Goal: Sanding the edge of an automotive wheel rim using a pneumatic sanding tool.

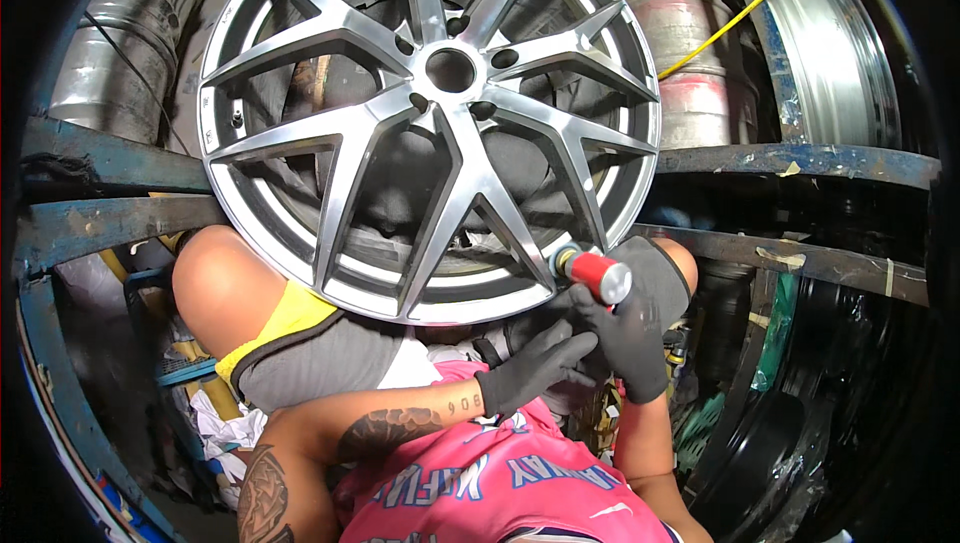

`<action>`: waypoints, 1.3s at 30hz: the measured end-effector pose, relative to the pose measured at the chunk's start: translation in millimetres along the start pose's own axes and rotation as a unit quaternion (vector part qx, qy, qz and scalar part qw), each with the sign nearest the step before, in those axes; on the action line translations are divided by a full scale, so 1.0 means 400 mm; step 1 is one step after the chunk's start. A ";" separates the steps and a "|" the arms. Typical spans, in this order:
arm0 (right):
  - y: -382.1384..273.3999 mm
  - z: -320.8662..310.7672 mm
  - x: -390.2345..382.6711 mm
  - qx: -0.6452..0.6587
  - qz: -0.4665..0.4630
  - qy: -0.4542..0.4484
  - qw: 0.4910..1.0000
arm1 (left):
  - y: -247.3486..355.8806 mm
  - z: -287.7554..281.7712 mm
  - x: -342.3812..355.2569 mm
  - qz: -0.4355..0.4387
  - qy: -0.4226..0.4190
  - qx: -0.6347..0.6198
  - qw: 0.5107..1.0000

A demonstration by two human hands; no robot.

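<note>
A large silver multi-spoke alloy wheel (470,193) lies in front of me, its lower edge over my lap. My right hand (628,343), in a black glove, grips a red cylindrical power tool (597,273) whose round head is at the wheel's lower right, by a spoke end and the rim. My left hand (535,368), also gloved, is just below the rim, beside my right hand, with fingers loosely stretched out and apart. I cannot make out anything held in it.
Blue metal racks (120,213) flank me on both sides. Metal barrels (110,83) stand at upper left and upper right. A yellow hose (750,8) runs near more silver rims (835,73). Dark rims (810,383) and crumpled paper (225,423) are lower down.
</note>
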State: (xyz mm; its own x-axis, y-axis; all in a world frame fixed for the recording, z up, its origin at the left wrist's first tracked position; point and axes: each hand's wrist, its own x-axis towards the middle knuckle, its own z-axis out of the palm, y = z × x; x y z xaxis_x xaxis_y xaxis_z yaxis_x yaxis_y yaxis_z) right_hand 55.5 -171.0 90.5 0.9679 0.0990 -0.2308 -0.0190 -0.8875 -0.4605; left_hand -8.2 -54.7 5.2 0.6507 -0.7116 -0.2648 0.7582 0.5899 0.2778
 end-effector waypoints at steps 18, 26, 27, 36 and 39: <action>0.090 -0.062 0.052 0.331 0.152 -0.220 0.905 | -0.024 -0.017 -0.021 0.118 -0.029 0.261 0.958; 0.059 -0.013 0.001 0.120 -0.033 0.024 0.992 | -0.004 0.001 -0.016 0.064 -0.048 0.231 0.970; 0.056 -0.004 -0.002 0.123 -0.034 0.020 0.992 | -0.003 0.006 -0.019 -0.002 -0.039 0.059 0.997; 0.033 -0.006 -0.025 -0.003 -0.071 0.021 0.997 | -0.005 0.004 -0.026 0.048 -0.054 0.179 0.981; 0.039 0.000 -0.023 -0.011 -0.086 0.024 0.996 | -0.001 0.001 -0.019 0.037 -0.055 0.162 0.985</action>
State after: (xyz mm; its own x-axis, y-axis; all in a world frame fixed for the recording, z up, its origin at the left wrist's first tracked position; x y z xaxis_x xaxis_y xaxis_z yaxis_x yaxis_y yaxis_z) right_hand 46.3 -185.8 85.5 0.9674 0.2291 -0.1080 0.1531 -0.8685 -0.4714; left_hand -13.4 -49.7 7.4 0.6814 -0.7192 -0.1361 0.6447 0.5017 0.5768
